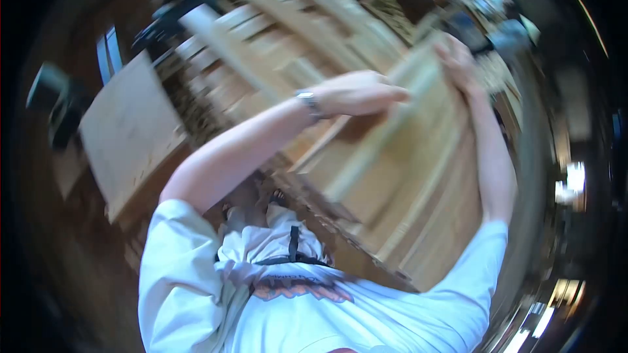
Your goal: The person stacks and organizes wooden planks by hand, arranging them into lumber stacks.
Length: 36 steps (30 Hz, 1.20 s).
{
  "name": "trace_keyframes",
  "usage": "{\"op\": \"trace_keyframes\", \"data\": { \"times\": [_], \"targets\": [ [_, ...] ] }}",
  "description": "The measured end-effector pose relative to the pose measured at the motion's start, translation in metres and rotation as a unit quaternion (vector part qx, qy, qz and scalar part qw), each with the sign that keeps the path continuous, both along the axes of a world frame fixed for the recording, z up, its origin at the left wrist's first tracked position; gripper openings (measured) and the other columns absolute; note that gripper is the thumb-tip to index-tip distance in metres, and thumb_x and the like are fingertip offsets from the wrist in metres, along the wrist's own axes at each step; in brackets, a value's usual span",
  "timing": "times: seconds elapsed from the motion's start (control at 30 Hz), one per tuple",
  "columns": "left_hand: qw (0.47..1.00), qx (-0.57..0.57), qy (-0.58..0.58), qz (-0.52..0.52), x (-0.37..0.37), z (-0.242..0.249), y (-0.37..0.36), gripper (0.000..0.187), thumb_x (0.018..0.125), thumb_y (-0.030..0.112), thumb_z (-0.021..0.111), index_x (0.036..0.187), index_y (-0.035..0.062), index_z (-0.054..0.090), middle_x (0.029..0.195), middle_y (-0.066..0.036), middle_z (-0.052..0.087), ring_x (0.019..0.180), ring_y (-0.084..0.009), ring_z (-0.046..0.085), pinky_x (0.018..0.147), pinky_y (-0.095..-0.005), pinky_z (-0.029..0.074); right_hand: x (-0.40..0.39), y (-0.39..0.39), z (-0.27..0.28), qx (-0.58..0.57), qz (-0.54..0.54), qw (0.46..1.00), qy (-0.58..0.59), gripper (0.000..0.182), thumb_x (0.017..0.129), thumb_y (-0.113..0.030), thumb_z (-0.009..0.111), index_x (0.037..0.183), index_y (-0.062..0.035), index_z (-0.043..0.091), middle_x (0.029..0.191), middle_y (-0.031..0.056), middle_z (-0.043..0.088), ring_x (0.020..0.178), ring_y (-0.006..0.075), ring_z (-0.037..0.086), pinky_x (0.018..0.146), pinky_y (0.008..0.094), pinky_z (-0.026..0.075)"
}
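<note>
Wooden strip (386, 127) is what both hands hold: a long pale length of timber running on a slant from the lower left, near the middle of the view, up to the upper right, where its top end blurs into the stack behind it. That stack (418, 176) is the biggest thing in sight, a leaning mass of boards and slats filling the centre and right. A broad flat panel (127, 134) stands apart at the left. Lower down comes the person's white shirt (275, 301).

Left hand (360, 91), with a watch (309, 104) at the wrist, lies across the strip near its middle, fingers stretched over the top of it; whether they close round it is not clear through the motion blur. Right hand (458, 62) is higher and further out, wrapped over the strip's upper end. So the strip's long axis runs from one hand to the other, the free lower end trailing below the left hand, which is the nearer of the two to that end.
</note>
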<state>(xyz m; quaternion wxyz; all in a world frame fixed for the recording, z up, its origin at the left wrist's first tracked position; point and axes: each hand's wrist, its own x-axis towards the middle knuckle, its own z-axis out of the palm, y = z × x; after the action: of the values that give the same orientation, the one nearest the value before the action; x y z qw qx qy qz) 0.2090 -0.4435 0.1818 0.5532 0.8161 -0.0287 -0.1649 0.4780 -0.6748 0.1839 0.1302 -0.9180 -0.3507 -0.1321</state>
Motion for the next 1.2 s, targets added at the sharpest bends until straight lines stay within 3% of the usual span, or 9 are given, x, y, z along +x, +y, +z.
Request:
{"op": "trace_keyframes", "data": {
  "times": [0.13,0.17,0.23,0.33,0.43,0.53,0.63,0.9,1.2],
  "targets": [
    [0.990,-0.061,-0.069,0.103,-0.056,-0.010,0.029,0.074,0.096,0.062,0.036,0.132,-0.0004,0.054,0.132,-0.024,0.056,0.126,-0.0361,0.051,0.107,-0.0403,0.039,0.066,-0.025,-0.006,-0.219,0.299,0.858,-0.355,0.046,0.100,-0.030,0.048,0.135,0.0002,0.049,0.135,0.0228,0.053,0.127,0.0365,0.048,0.110,0.0427,0.035],
    [0.974,-0.104,-0.144,0.144,-0.085,-0.021,0.038,0.065,0.099,0.055,0.037,0.130,0.0015,0.057,0.128,-0.022,0.059,0.122,-0.0344,0.054,0.105,-0.0403,0.040,0.003,0.002,0.006,-0.030,0.147,0.989,0.000,0.048,0.101,-0.030,0.046,0.139,0.0001,0.045,0.139,0.0221,0.048,0.132,0.0341,0.044,0.113,0.0412,0.031],
    [0.938,-0.193,-0.174,0.230,-0.164,-0.048,0.065,0.055,0.099,0.047,0.043,0.125,0.0018,0.061,0.119,-0.018,0.065,0.117,-0.0308,0.058,0.102,-0.0382,0.043,-0.005,0.022,0.016,0.139,0.154,0.861,0.464,0.042,0.103,-0.028,0.043,0.136,-0.0023,0.047,0.141,0.0135,0.048,0.126,0.0266,0.048,0.105,0.0379,0.037],
    [0.834,-0.344,-0.150,0.404,-0.305,-0.137,0.078,0.054,0.098,0.045,0.049,0.125,-0.0010,0.059,0.116,-0.017,0.067,0.115,-0.0276,0.060,0.099,-0.0359,0.045,0.023,0.022,0.030,-0.066,0.140,0.917,0.368,0.051,0.099,-0.035,0.050,0.137,-0.0004,0.047,0.135,0.0192,0.053,0.123,0.0329,0.052,0.104,0.0403,0.040],
    [0.801,-0.068,-0.060,0.592,-0.452,-0.231,0.049,0.058,0.094,0.047,0.053,0.127,-0.0014,0.056,0.118,-0.018,0.065,0.111,-0.0293,0.062,0.097,-0.0371,0.047,0.036,0.063,0.063,-0.324,0.019,0.945,0.035,0.051,0.098,-0.036,0.051,0.134,0.0002,0.051,0.132,0.0202,0.055,0.120,0.0338,0.054,0.102,0.0406,0.042],
    [0.741,-0.073,0.133,0.653,-0.588,-0.290,-0.006,0.059,0.088,0.049,0.058,0.122,0.0014,0.059,0.115,-0.019,0.066,0.109,-0.0339,0.061,0.095,-0.0403,0.048,-0.149,0.193,0.071,-0.236,0.144,0.944,-0.179,0.049,0.096,-0.034,0.056,0.128,0.0024,0.055,0.128,0.0220,0.058,0.118,0.0350,0.056,0.101,0.0392,0.043],
    [0.612,-0.034,0.254,0.748,-0.651,-0.368,-0.069,0.053,0.082,0.045,0.059,0.112,0.0017,0.065,0.115,-0.022,0.065,0.108,-0.0370,0.062,0.092,-0.0451,0.050,-0.365,0.296,0.038,-0.077,0.417,0.905,0.034,0.038,0.097,-0.022,0.058,0.127,-0.0009,0.056,0.115,0.0133,0.064,0.107,0.0232,0.060,0.089,0.0345,0.048],
    [0.274,-0.215,0.300,0.888,-0.800,-0.478,-0.210,0.052,0.078,0.044,0.064,0.105,-0.0004,0.068,0.110,-0.024,0.066,0.105,-0.0353,0.064,0.092,-0.0417,0.050,-0.792,0.356,-0.210,-0.512,0.711,0.425,0.228,0.041,0.087,-0.019,0.069,0.122,-0.0021,0.059,0.111,0.0131,0.065,0.104,0.0279,0.063,0.092,0.0338,0.047],
    [0.032,-0.365,0.200,0.909,-0.871,-0.603,-0.266,0.070,0.081,0.046,0.073,0.126,-0.0051,0.056,0.119,-0.020,0.065,0.111,-0.0263,0.062,0.098,-0.0349,0.046,-1.060,0.430,-0.611,-0.595,0.561,0.504,0.278,0.056,0.086,-0.043,0.069,0.121,0.0007,0.062,0.106,0.0138,0.070,0.100,0.0235,0.065,0.087,0.0341,0.049]
  ]
}}
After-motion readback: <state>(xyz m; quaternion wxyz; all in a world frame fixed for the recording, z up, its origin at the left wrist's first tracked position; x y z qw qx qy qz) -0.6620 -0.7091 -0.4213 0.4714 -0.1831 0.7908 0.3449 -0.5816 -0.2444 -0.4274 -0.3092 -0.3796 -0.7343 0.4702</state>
